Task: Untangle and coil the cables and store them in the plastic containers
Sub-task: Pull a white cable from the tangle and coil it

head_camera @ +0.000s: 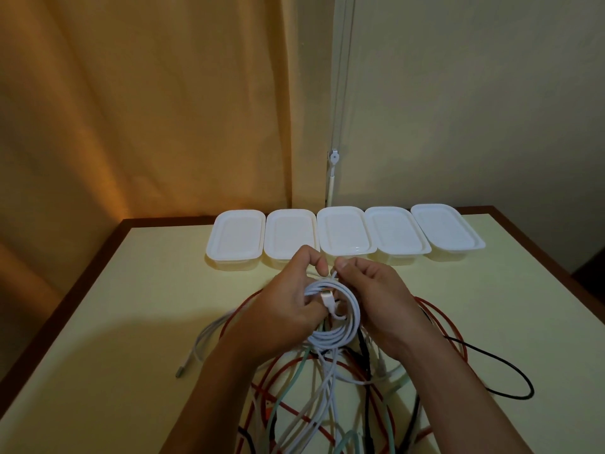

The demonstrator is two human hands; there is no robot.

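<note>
Five lidded white containers [343, 235] stand in a row across mid-frame on the pale table [131, 306]; just below them, at centre, the left hand [288, 299] grips a coiled white cable [340, 322], fingers curled through the loop; the right hand [383, 299] pinches its strand at the top; tangled red, black, green and white cables [327, 404] lie beneath, lower centre.

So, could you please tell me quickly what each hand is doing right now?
Left hand: fingers curled round the white cable coil, holding it.
Right hand: pinching the white cable's strand at the top of the coil.
</note>
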